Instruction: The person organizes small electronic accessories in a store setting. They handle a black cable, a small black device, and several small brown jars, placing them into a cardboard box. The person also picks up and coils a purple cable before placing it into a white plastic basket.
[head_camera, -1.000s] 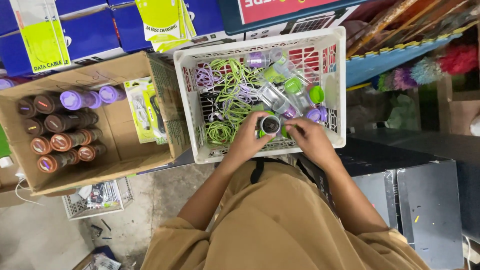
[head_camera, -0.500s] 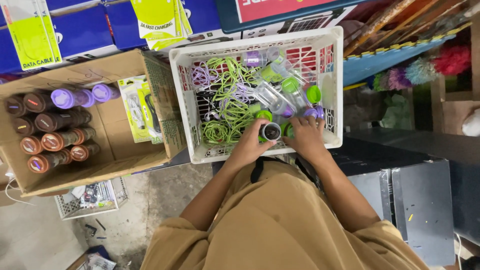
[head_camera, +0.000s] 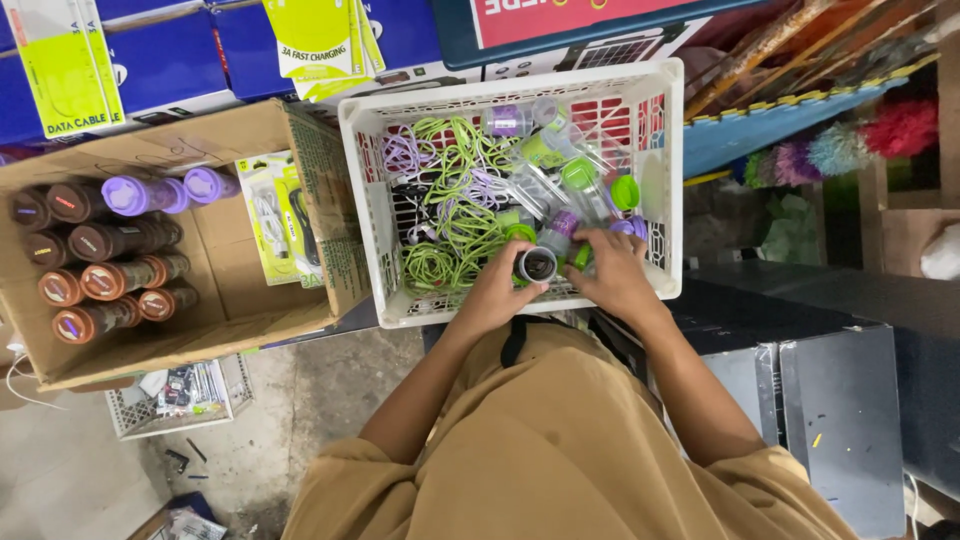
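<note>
Hands are meeting at the near edge of the white plastic crate (head_camera: 360, 200), at about six o'clock of it. We are holding a small open tube (head_camera: 537, 264) upright there, its dark mouth facing up at us. Our left hand (head_camera: 497, 293) is cupping it from eight o'clock, fingers (head_camera: 528, 290) clamped around the tube wall, which is steadying it with the opening clear. Our right hand (head_camera: 612, 275) is resting just beside the tube at three o'clock, its fingers (head_camera: 600, 240) curled together down among the contents; we cannot tell whether they are pinching anything, since the tips are hidden.

Inside the crate, coiled green cables (head_camera: 450, 210) are filling the middle and nine o'clock side, with a few purple cables (head_camera: 400, 152) toward eleven o'clock. Clear tubes with green and purple caps (head_camera: 575, 175) are lying tilted toward one o'clock, near our right hand, so they are lying within easy reach of it.

Well apart at nine o'clock, a cardboard box (head_camera: 230, 300) is holding capped brown tubes (head_camera: 110, 275) laid on their sides in rows, with purple-capped tubes (head_camera: 150, 193) at its far end and packaged cables (head_camera: 275, 215) leaning against its right wall. Blue boxes (head_camera: 150, 60) are standing behind at twelve o'clock
</note>
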